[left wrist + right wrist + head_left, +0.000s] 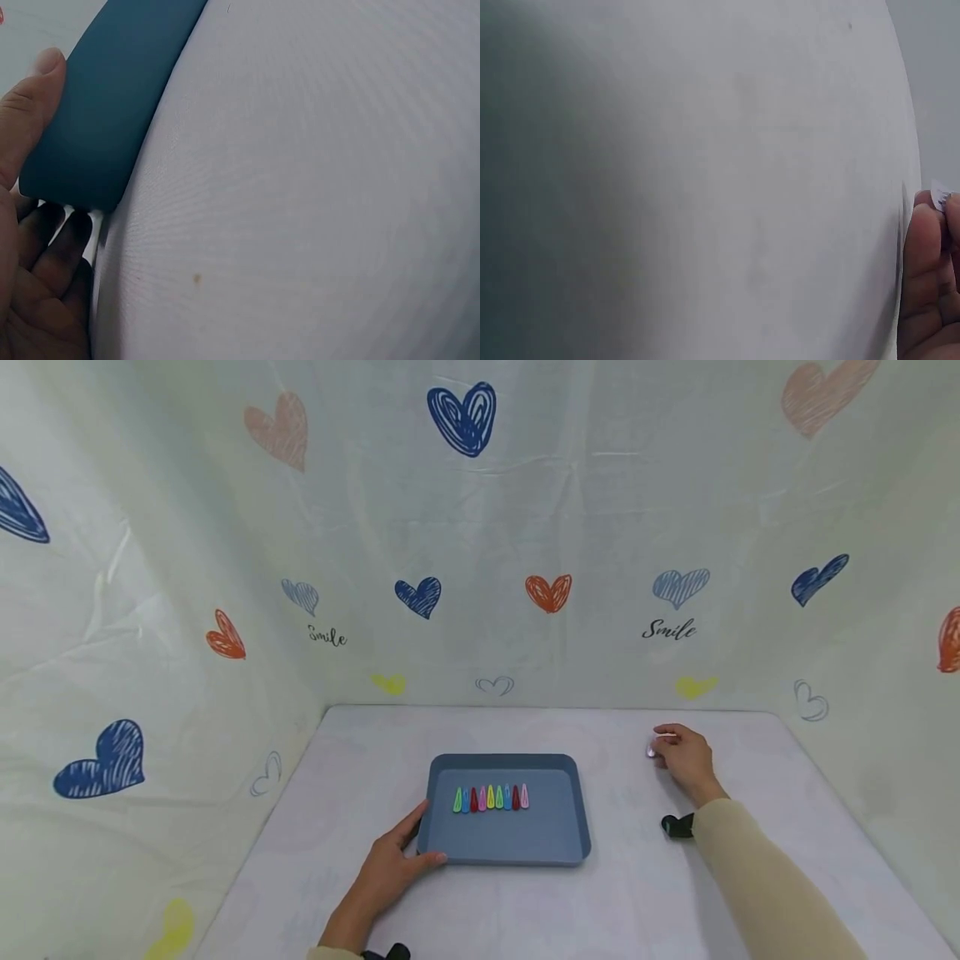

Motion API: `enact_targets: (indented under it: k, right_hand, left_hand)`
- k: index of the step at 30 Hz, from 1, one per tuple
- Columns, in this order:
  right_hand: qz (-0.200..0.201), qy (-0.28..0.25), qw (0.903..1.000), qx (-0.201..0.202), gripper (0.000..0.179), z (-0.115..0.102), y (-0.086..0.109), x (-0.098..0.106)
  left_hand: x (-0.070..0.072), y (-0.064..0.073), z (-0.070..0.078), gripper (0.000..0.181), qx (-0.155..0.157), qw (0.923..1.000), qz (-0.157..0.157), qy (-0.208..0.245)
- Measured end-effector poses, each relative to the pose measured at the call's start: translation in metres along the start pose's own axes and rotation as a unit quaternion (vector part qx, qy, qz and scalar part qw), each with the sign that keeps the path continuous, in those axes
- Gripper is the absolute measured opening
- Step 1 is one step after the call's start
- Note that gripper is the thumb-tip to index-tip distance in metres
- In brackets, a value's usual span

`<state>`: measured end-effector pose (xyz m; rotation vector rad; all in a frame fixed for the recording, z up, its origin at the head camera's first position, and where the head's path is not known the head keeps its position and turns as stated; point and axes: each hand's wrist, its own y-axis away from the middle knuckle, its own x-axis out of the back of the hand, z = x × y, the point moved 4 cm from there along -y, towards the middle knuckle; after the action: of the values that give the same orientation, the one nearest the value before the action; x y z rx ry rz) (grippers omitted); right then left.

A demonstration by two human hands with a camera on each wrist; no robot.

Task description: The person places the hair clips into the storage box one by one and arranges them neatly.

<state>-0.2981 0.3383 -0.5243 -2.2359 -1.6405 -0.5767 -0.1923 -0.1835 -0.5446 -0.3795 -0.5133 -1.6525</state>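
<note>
A blue-grey tray (504, 843) lies on the table with a row of colourful snap hair clips (491, 797) in green, blue, red, pink and yellow. My left hand (390, 864) grips the tray's front left corner. In the left wrist view, the thumb (37, 97) lies against the tray's wall (105, 112), with the other fingers curled at its corner. Off to the right of the tray, my right hand (684, 760) pinches a small pale piece (651, 750) between thumb and fingertips. Dark marks show on that piece in the right wrist view, but I cannot tell its kind.
A white-covered table (360, 752) runs back to a pale curtain (495, 518) printed with hearts and "Smile" lettering. Similar cloth hangs along both sides. A black wrist strap piece (677, 827) sticks out beside the right sleeve (765, 877).
</note>
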Motion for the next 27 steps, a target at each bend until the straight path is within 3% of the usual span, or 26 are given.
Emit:
enact_targets:
  k: [5, 27]
  right_hand:
    - [-0.019, -0.027, 0.9993, -0.017, 0.033, -0.002, 0.008, -0.004]
    - [-0.062, -0.098, 0.9928, 0.027, 0.032, -0.065, 0.049, -0.05]
  left_hand:
    - [0.001, -0.001, 0.0, 0.099, -0.002, 0.9999, -0.004, 0.016]
    - [0.003, -0.002, -0.002, 0.099, -0.005, 0.9999, -0.009, 0.009]
